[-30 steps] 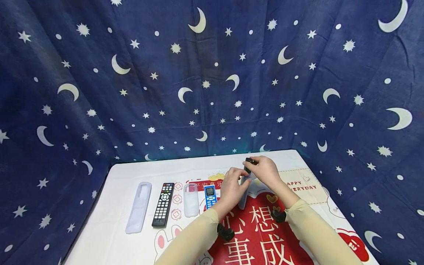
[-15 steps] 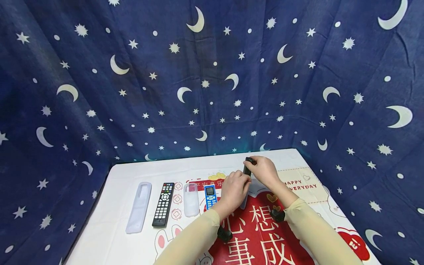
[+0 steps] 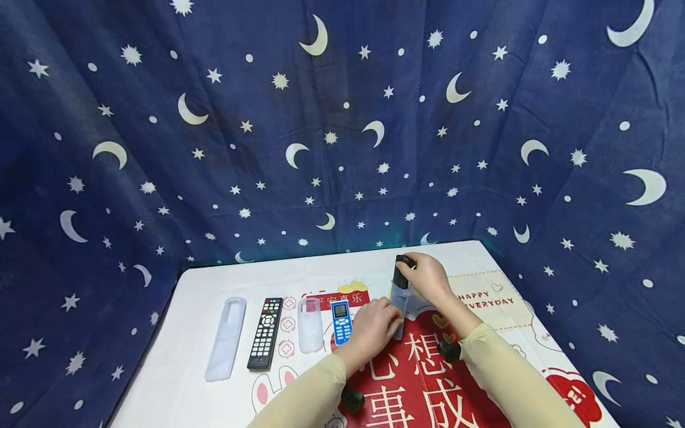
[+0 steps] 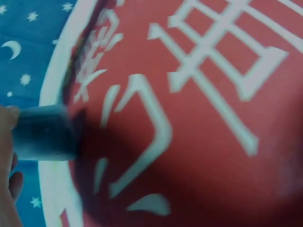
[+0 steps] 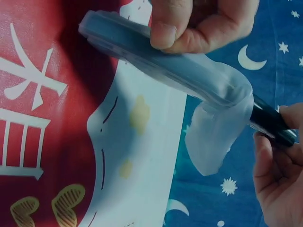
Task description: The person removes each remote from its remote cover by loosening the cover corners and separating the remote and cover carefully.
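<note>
Between my two hands is a dark remote partly inside a clear silicone sleeve, held above the red printed mat. My right hand pinches the remote's bare far end. My left hand grips the sleeve's near end. In the right wrist view the sleeve wraps most of the remote, with a loose flap hanging at its mouth; the left hand is at the top and the right hand at the lower right. The left wrist view is blurred and shows the sleeve's end.
On the white table, to the left, lie in a row a long clear sleeve, a black remote, a short clear sleeve and a blue-and-white remote. A dark blue star-and-moon cloth hangs behind and on both sides.
My left hand has slid from close by the right hand down toward me to the sleeve's near end. The right hand has stayed on the remote's far end.
</note>
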{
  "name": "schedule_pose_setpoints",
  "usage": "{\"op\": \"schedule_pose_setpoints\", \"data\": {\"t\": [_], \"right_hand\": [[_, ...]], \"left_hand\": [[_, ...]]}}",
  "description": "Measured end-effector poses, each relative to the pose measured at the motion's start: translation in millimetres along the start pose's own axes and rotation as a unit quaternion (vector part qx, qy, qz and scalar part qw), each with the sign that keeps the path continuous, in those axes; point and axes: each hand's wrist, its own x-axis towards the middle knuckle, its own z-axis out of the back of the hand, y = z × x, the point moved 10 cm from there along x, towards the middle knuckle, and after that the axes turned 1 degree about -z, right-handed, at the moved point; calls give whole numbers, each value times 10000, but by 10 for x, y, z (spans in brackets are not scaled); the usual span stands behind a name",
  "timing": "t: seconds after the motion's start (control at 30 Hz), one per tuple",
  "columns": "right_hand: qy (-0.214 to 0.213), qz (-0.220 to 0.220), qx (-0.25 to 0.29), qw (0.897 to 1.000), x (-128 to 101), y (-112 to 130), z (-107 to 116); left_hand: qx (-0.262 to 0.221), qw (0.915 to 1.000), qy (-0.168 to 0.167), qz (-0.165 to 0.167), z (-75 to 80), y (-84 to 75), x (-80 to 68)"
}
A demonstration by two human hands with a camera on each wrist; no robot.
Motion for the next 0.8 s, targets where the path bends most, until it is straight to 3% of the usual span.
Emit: {"op": "schedule_pose_setpoints", "data": {"t": [0.1,0.2,0.3,0.43,0.57,0.8], "right_hand": [[76,13,159,9998,12,12,-34],[174,-85,325,9993,11,-7,-63],[347,-163,566,9977,8,-25,-95],[573,-167,1057,9926,-17,-23,-82],[884,-106,1516,9844,-46,3,-98],[1240,101,1874,9744,-51,-23,-116]], "left_hand": [[-562,9970,-136,516,91,156,36],[-1034,9881,-385,1073,202,351,72],[-1024,9832,-529,1415,281,513,93],[-837,9841,-460,1497,294,591,130],[-801,9859,-333,1430,269,569,164],[-550,9895,-570,1212,282,508,227]]}}
